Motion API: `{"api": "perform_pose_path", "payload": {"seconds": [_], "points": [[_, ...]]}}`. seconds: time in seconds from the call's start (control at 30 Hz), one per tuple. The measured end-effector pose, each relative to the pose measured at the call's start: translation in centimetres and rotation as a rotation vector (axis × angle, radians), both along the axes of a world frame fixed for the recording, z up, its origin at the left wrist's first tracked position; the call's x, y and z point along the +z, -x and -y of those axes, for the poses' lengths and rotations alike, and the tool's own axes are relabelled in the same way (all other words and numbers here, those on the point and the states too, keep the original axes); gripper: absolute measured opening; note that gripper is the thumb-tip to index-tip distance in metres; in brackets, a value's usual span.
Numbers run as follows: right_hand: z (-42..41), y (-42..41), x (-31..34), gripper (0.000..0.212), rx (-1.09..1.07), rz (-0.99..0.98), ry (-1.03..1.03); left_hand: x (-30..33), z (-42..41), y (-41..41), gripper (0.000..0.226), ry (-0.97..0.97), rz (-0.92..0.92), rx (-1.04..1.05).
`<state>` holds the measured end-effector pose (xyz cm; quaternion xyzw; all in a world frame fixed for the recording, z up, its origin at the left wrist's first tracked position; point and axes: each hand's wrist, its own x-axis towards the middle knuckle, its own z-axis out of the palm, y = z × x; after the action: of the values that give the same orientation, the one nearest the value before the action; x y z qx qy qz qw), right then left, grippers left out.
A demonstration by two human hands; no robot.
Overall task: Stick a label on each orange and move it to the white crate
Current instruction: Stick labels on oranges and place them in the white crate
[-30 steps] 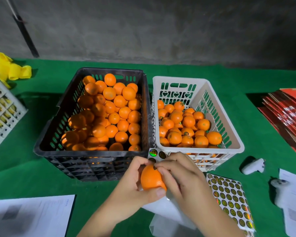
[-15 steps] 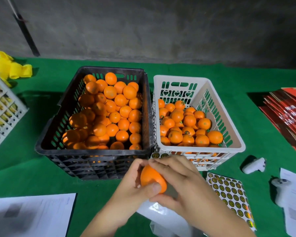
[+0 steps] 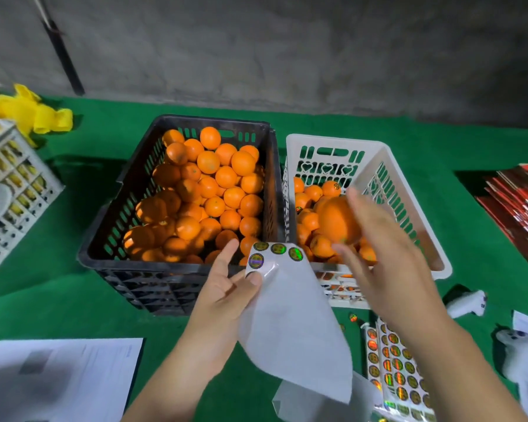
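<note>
Right hand [image 3: 387, 263] holds a round orange fruit [image 3: 337, 220] over the white slotted plastic crate [image 3: 406, 190] at 2 o'clock | left hand [image 3: 226, 287] pinches a white label backing sheet [image 3: 290, 324] | black plastic crate [image 3: 128, 257] at 11 o'clock.

Green table [image 3: 73, 287] bearing two crates [image 3: 177, 278]
</note>
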<state>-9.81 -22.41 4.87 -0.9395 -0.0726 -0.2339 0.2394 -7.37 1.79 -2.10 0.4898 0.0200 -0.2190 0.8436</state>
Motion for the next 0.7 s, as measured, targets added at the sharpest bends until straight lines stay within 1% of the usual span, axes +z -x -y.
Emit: {"api": "perform_pose_path", "payload": {"seconds": [0.03, 0.07, 0.1, 0.13, 0.17, 0.2, 0.23, 0.27, 0.3, 0.37, 0.43, 0.47, 0.53, 0.57, 0.6, 0.63, 0.67, 0.7], "points": [[0.2, -0.8, 0.3, 0.082, -0.107, -0.084, -0.045, 0.0, -0.1, 0.0, 0.071, -0.004, 0.026, -0.016], [0.3, -1.5, 0.5, 0.083, -0.191, -0.17, -0.091, 0.0, -0.2, -0.2, 0.066, -0.028, 0.079, -0.047], [0.3, -1.9, 0.6, 0.084, -0.227, -0.247, -0.134, 0.3, -0.4, -0.4, 0.058, -0.07, 0.156, -0.085], [0.2, -2.0, 0.6, 0.084, -0.208, -0.328, -0.203, 0.4, -0.5, -0.6, 0.048, -0.114, 0.232, -0.118], [-0.2, -1.7, 0.4, 0.082, -0.139, -0.425, -0.324, 0.6, -0.6, -0.9, 0.041, -0.149, 0.283, -0.133], [-0.8, -1.2, 0.2, 0.076, -0.027, -0.533, -0.509, 0.8, -0.7, -1.3, 0.038, -0.172, 0.313, -0.127], [-1.5, -0.7, -0.2, 0.064, 0.103, -0.629, -0.709, 1.0, -0.7, -1.7, 0.037, -0.198, 0.325, -0.107], [-2.3, -0.2, -0.8, 0.049, 0.186, -0.677, -0.854, 1.2, -0.8, -2.2, 0.035, -0.234, 0.324, -0.077], [-2.9, 0.1, -1.6, 0.035, 0.185, -0.674, -0.923, 1.4, -0.9, -2.8, 0.033, -0.286, 0.321, -0.045], [-4.0, 0.1, -2.6, 0.016, 0.077, -0.593, -0.962, 1.8, -1.1, -4.5, 0.032, -0.438, 0.337, -0.034], [-4.4, -0.1, -3.6, 0.007, -0.009, -0.526, -1.012, 2.2, -1.5, -6.5, 0.028, -0.664, 0.434, -0.066], [-4.4, -0.1, -3.8, 0.01, -0.035, -0.513, -1.059, 2.4, -1.8, -7.6, 0.028, -0.771, 0.506, -0.068], [-4.3, -0.1, -4.0, 0.016, -0.063, -0.506, -1.178, 2.6, -2.3, -9.9, 0.031, -0.921, 0.629, -0.083], [-4.2, -0.1, -4.1, 0.017, -0.077, -0.5, -1.215, 2.3, -2.7, -11.5, 0.033, -1.048, 0.701, -0.11], [-4.2, -0.1, -4.1, 0.018, -0.085, -0.496, -1.244, 2.0, -3.0, -13.3, 0.038, -1.245, 0.786, -0.164], [-4.2, 0.0, -4.2, 0.019, -0.091, -0.495, -1.267, 1.6, -3.5, -15.1, 0.046, -1.483, 0.834, -0.243], [-4.2, 0.0, -4.2, 0.02, -0.096, -0.495, -1.29, 1.0, -4.1, -16.9, 0.056, -1.695, 0.795, -0.334], [-4.2, 0.1, -4.2, 0.021, -0.099, -0.494, -1.313, 0.5, -4.9, -18.3, 0.064, -1.868, 0.689, -0.438]]}}
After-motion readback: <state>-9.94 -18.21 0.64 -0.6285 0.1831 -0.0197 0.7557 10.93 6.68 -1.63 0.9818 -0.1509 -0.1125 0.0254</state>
